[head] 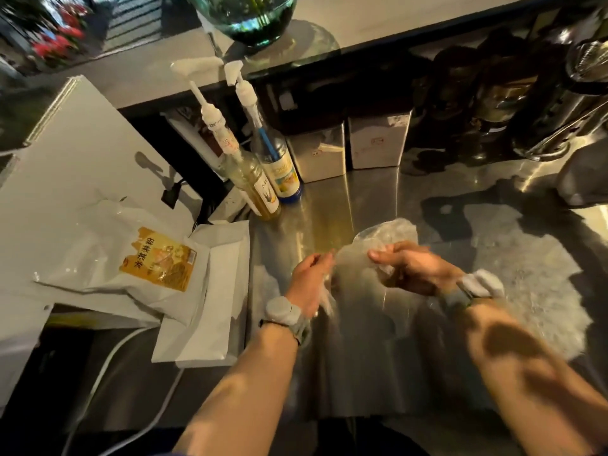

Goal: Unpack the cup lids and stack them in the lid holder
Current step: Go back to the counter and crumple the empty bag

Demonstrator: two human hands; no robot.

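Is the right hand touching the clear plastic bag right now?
Touching. The head view shows the right hand with fingers curled round the top of the clear bag, and the left hand pinching its other edge.

Counter [378, 199] in front of you. Your left hand [309, 278] and right hand [408, 268] side by side over counter middle, plastic bag [385, 238] held between them, reaching beyond your fingers [378, 255]. Two pump bottles [263, 172] behind left hand, touching each other. Two boxes [352, 149] right of bottles, at counter's back. Powder pouch [131, 258] far left, lying on white packets [210, 291]. Vase [250, 14] on raised shelf behind bottles.
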